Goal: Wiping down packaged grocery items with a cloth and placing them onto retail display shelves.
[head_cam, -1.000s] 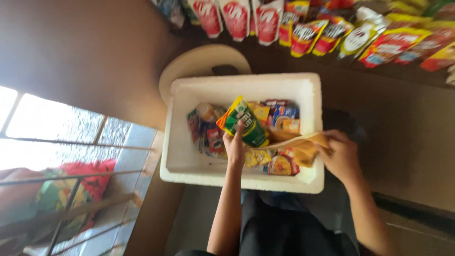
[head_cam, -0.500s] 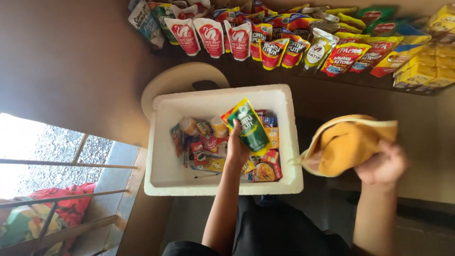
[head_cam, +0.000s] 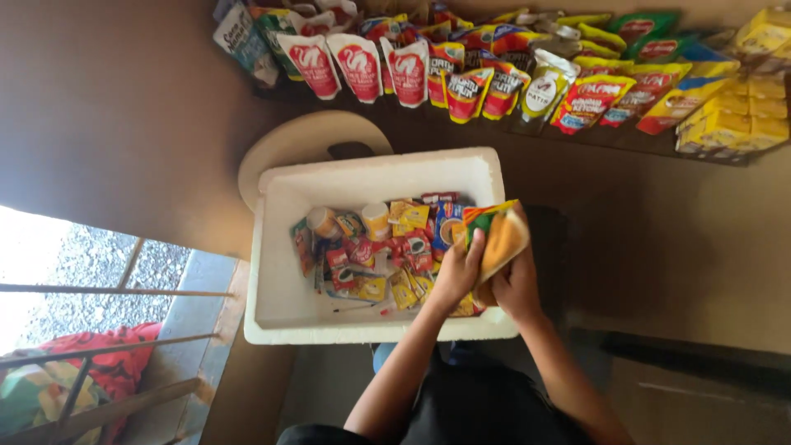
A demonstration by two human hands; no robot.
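A white foam box [head_cam: 280, 272] sits in front of me with several small snack sachets [head_cam: 371, 251] piled inside. Over its right rim, my left hand [head_cam: 456, 276] grips a green and yellow packet [head_cam: 476, 218]. My right hand [head_cam: 516, 288] presses an orange-yellow cloth [head_cam: 504, 239] against that packet. Both hands meet just above the box's right side, and the cloth hides much of the packet.
A shelf [head_cam: 610, 136] along the top carries rows of red, white, yellow and green pouches [head_cam: 387, 66]. A beige round stool [head_cam: 305, 144] stands behind the box. A metal railing [head_cam: 107, 292] and a red cloth [head_cam: 115, 371] lie at the lower left.
My right hand has brought the orange-yellow cloth in from the right onto the packet. My left hand has shifted the packet right, over the box's edge.
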